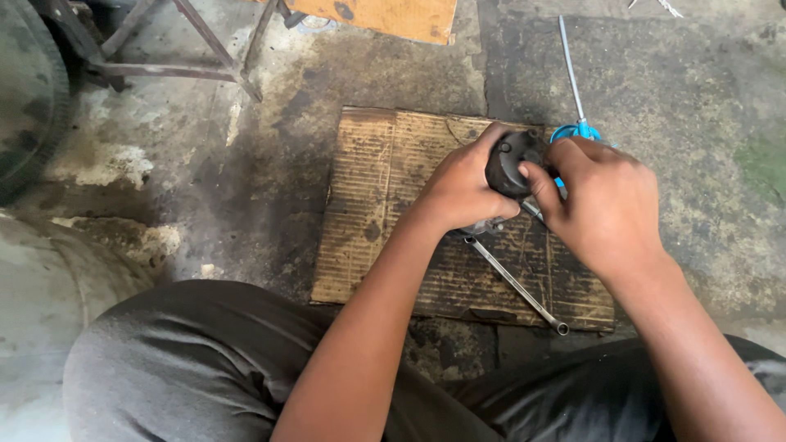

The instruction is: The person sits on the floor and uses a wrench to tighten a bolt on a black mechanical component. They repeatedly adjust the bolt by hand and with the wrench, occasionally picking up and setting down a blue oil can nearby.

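Both my hands hold a dark round metal part [512,162] just above a greasy piece of cardboard [372,205] on the concrete floor. My left hand [463,184] wraps its left side and my right hand [606,196] grips its right side with the thumb on top. A long silver wrench [516,285] lies on the cardboard just below the part. A screwdriver with a blue handle [575,98] lies beyond my right hand, its handle partly hidden.
My knees in grey trousers [196,360] fill the bottom of the view. A metal frame [164,69] stands at the upper left beside a dark tyre [29,98]. An orange board [385,16] lies at the top. The floor is oil-stained.
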